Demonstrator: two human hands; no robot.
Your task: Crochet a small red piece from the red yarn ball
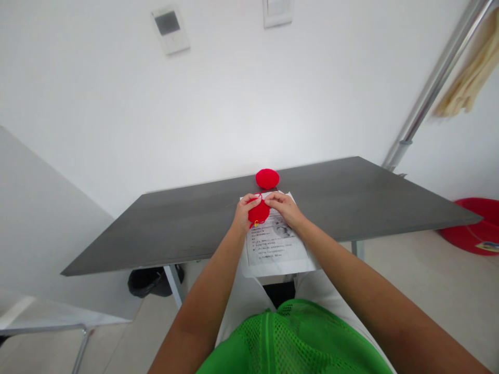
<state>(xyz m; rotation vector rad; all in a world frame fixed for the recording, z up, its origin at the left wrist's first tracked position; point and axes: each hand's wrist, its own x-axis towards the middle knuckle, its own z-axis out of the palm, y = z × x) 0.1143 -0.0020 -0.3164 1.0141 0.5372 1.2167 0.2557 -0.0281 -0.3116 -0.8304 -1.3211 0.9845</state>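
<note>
A round red crochet piece (259, 212) is held above a printed sheet of paper (275, 262). My left hand (243, 210) is closed on its left edge, with the thumb lying across the top. My right hand (285, 206) pinches at the upper right edge of the piece; what sits between its fingers is too small to make out. A thin dark tip shows just beyond those fingers. From the lower edge hangs a small yellow stitch marker (256, 224). Behind both hands, a ball of red yarn (267, 178) rests near the table's back edge.
The dark grey table (187, 223) stands against a white wall. Below it on the left is a black bin (150, 281). A red basin (470, 228) is on the floor at right, with pale gloves (471, 78) hanging above near a metal pole (432, 96).
</note>
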